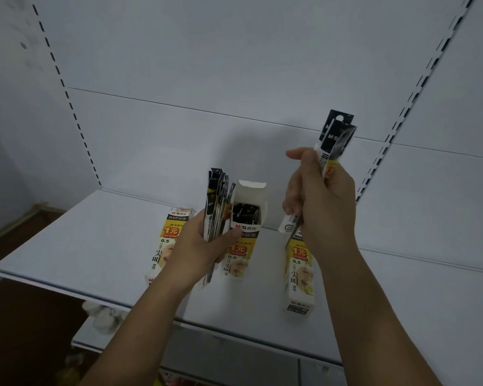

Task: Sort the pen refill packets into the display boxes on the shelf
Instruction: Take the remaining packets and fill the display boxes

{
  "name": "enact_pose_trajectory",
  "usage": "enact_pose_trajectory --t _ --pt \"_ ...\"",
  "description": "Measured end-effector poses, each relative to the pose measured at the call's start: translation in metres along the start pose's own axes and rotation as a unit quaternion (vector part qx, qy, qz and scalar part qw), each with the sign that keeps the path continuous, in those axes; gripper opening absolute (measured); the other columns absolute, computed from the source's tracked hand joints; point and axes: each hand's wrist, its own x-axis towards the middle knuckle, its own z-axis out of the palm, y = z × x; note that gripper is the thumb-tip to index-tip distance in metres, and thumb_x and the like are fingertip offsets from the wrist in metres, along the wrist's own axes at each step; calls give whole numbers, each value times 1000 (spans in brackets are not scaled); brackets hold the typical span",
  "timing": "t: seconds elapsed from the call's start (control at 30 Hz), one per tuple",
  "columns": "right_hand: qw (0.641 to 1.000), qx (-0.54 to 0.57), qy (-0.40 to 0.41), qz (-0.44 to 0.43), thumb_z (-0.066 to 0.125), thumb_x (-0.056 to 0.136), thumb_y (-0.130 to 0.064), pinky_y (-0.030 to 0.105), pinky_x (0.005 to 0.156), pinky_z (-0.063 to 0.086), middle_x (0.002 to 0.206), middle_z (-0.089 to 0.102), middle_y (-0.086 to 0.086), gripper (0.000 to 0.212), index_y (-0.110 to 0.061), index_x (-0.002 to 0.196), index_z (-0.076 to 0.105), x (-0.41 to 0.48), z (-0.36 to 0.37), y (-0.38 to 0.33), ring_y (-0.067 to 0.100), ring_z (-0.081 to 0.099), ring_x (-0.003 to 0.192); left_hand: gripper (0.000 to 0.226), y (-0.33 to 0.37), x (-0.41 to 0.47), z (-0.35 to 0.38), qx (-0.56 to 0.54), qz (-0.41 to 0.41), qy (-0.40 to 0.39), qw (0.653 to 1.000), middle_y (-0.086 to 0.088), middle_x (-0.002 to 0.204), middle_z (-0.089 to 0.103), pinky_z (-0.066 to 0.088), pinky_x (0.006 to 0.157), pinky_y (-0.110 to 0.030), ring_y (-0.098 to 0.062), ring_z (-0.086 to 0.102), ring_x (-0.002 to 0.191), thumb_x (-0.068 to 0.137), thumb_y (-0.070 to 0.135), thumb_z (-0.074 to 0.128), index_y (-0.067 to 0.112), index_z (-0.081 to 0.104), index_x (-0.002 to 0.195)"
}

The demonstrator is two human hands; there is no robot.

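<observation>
Three yellow-and-white display boxes stand on the white shelf [67, 246]. The left box [168, 240] is partly hidden by my left hand. The middle box [244, 232] has its top flap up and dark refill packets inside. The right box [300, 277] sits below my right hand. My left hand [198, 249] grips a fanned bunch of black-and-white refill packets [216, 207] beside the middle box. Above the right box, my right hand [318, 199] grips a few refill packets [336, 137] held upright, their black tops pointing up.
The shelf's white back panel [234, 79] has slotted uprights at the left and right. A lower shelf [234, 355] shows beneath the front edge, with a pale crumpled object [103, 316] hanging under the left part. Dark floor lies to the left.
</observation>
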Motion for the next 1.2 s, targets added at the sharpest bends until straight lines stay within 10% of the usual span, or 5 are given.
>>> enact_pose_trajectory --t 0.2,0.4,0.7,0.97,1.2 --pt "990 74 8 124 51 90 -70 26 46 22 59 38 -4 67 -6 108 55 12 -1 9 12 27 46 11 -1 -1 -1 -6 1 -3 1000 3 66 66 49 56 -36 -17 55 58 91 24 75 23 67 98" --pt "980 88 27 178 35 100 -6 24 45 23 60 43 -2 34 -12 113 66 8 1 17 12 31 46 12 -1 -1 0 -7 3 -2 1000 3 68 66 48 58 -38 -18 55 59 91 23 75 23 68 100" --pt "991 -125 44 14 58 106 -17 20 56 50 71 71 0 17 -5 98 66 -9 -5 11 8 63 58 14 0 -1 -1 -3 8 -7 1000 1 69 66 49 57 -37 -20 56 59 91 24 76 37 70 88" --pt "982 -150 61 -96 66 100 -8 7 67 48 76 70 -30 12 -17 98 60 -4 2 -4 -9 67 71 12 0 -1 -1 -7 5 -8 1000 4 70 69 49 58 -38 -17 56 59 90 24 76 25 69 100" --pt "978 -191 -46 -76 65 102 -12 7 64 46 80 73 -13 7 -17 103 61 -9 9 11 -1 68 72 9 -2 2 -2 -9 19 -11 1000 2 65 64 48 56 -38 -20 54 57 88 29 76 37 71 89"
